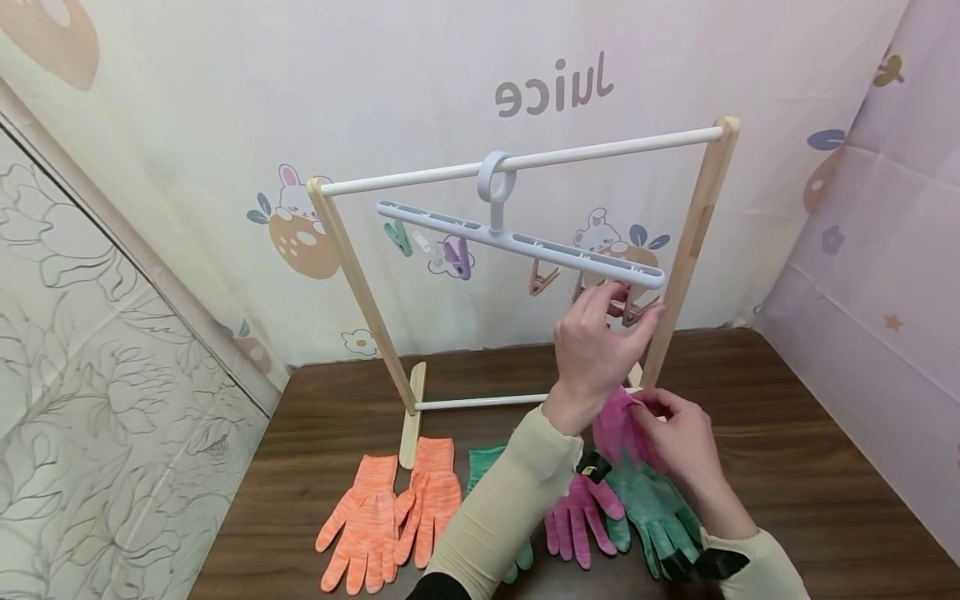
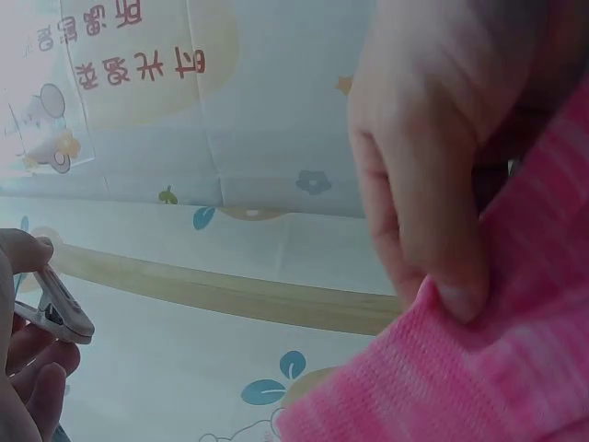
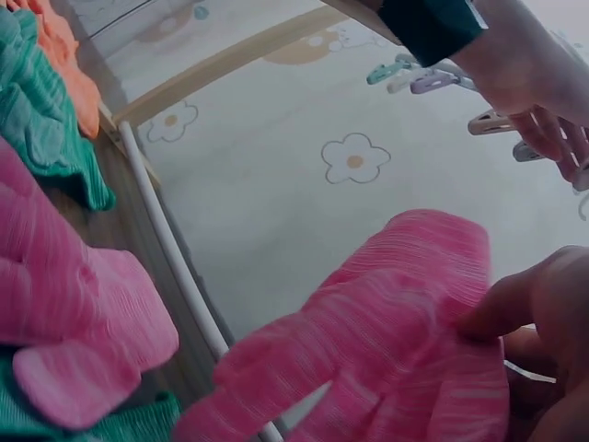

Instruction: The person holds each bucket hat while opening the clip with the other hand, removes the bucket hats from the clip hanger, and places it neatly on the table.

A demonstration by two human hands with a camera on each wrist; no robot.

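Note:
A white hanger (image 1: 517,242) hangs by its ring from the top bar of a wooden rack. My left hand (image 1: 600,346) pinches a pinkish-brown clothespin (image 2: 60,308) at the hanger's right end. Below it, my right hand (image 1: 678,433) pinches the edge of a pink knitted glove (image 3: 386,322), lifted off the table. Another pink glove (image 1: 581,517) lies on the table, partly over a green glove (image 1: 652,508). The held glove and the clothespin are apart.
The rack's wooden posts (image 1: 697,242) stand either side, joined by a white top bar (image 1: 615,150). Green, white and purple clothespins (image 1: 457,258) hang at left. Two orange gloves (image 1: 363,525) and another green glove (image 1: 483,462), partly behind my left sleeve, lie on the brown table (image 1: 810,467).

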